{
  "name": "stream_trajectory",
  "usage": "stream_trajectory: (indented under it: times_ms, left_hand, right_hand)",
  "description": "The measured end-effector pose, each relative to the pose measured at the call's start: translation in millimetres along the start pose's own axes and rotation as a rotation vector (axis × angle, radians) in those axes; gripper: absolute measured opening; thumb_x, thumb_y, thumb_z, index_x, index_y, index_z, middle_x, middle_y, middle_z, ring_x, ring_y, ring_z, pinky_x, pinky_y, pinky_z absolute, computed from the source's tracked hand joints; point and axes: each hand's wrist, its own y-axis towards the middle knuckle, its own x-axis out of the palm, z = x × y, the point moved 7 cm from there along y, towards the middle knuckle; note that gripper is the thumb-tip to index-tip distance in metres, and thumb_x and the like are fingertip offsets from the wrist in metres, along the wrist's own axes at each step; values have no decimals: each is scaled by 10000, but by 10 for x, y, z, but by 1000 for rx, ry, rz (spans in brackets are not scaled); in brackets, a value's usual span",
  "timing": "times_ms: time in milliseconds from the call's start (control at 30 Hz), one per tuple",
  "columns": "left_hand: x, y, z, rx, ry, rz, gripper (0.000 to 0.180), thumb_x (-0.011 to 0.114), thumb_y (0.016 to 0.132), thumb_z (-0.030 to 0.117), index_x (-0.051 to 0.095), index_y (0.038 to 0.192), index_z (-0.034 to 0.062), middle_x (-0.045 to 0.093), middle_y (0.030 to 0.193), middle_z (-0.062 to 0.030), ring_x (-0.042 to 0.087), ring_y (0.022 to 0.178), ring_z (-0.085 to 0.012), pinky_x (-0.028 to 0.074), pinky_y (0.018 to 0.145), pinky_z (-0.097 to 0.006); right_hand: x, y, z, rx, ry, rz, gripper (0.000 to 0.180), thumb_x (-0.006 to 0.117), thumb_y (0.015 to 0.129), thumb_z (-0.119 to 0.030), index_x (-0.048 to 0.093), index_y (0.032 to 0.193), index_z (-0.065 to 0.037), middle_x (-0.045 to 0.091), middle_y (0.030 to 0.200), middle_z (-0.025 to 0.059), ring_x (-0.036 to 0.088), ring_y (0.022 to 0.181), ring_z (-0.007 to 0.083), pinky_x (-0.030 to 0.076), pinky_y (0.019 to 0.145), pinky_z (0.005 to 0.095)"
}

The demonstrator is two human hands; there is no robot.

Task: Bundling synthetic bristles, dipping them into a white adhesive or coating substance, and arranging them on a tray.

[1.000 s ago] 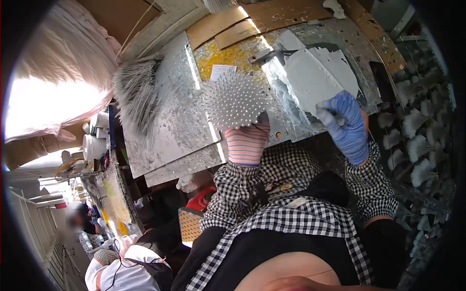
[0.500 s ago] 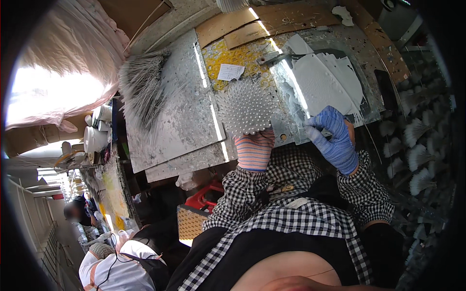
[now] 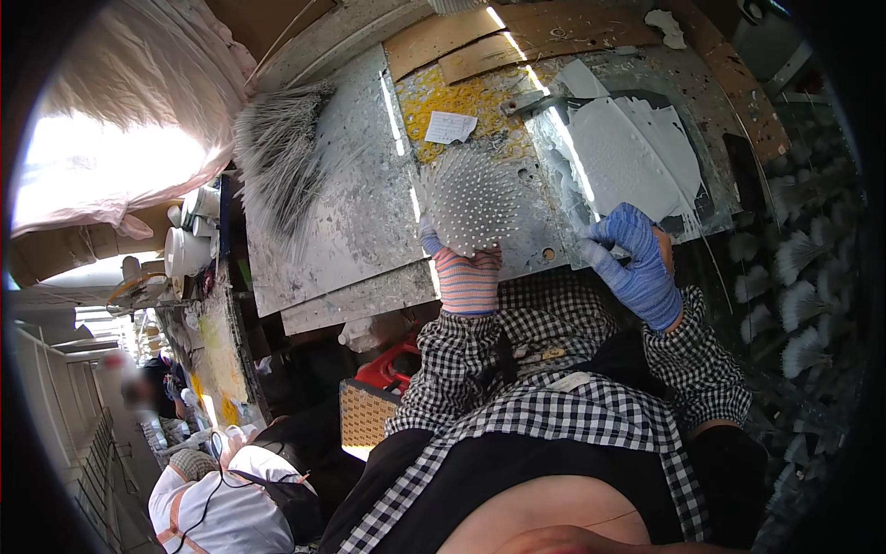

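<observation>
My left hand (image 3: pixel 466 282), in an orange-striped glove, is closed around the lower end of a bundle of thin stems with white bead-like tips (image 3: pixel 475 201). The tips spread into a round, dotted fan above the fist. To the right, my right hand (image 3: pixel 631 263), in a blue knitted glove, is closed, its thumb and fingers pinched together; what they hold, if anything, I cannot make out. It hovers at the near edge of a slab of smooth white paste (image 3: pixel 623 152). At the table's left lies a loose heap of thin grey stems (image 3: pixel 281 157).
A paper slip (image 3: pixel 450 127) lies on yellow-stained board (image 3: pixel 434 92). A flat tool (image 3: pixel 524 104) rests beside the paste. Feathery white bunches (image 3: pixel 798 286) stand in rows at right. A red stool (image 3: pixel 388 365) is below the table. Another person in white (image 3: pixel 231 499) sits at lower left.
My left hand and the bundle have shifted slightly left and turned, so the glove's blue thumb now shows. The right hand stays pinched in nearly the same place.
</observation>
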Motion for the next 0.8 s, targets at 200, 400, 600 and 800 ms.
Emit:
stream_trajectory:
  times_ms: [200, 400, 600, 800]
  left_hand:
    - [71, -111, 165, 36, -26, 134, 386, 460, 1052, 377, 633, 1255, 97, 689, 1231, -50, 681, 1059, -234, 602, 840, -401]
    - [158, -118, 294, 123, 106, 45, 386, 450, 1058, 370, 583, 1315, 115, 626, 1340, -34, 635, 1148, -216, 567, 842, -384]
    - [410, -131, 549, 108, 112, -293, 489, 506, 1021, 401, 504, 1389, 79, 573, 1386, -80, 578, 1239, -271, 531, 980, -452]
    - [787, 75, 1426, 420, 493, -378, 500, 546, 1000, 375, 508, 1331, 2, 588, 1325, -164, 589, 1214, -322, 525, 987, -480]
  right_hand:
    - [94, 33, -28, -4, 20, -13, 126, 806, 817, -85, 727, 898, -31, 673, 801, 68, 656, 723, 187, 524, 666, 319]
    - [125, 113, -29, 10, 3, -32, 106, 799, 820, -90, 736, 882, -32, 689, 802, 68, 663, 739, 191, 526, 683, 318]
    - [255, 273, -34, 58, 93, -100, 113, 789, 833, -97, 734, 894, -20, 690, 804, 70, 665, 736, 185, 535, 679, 317]
    - [564, 1127, -322, -154, 37, -262, 109, 770, 850, -87, 716, 916, -19, 672, 825, 52, 640, 751, 145, 520, 699, 299]
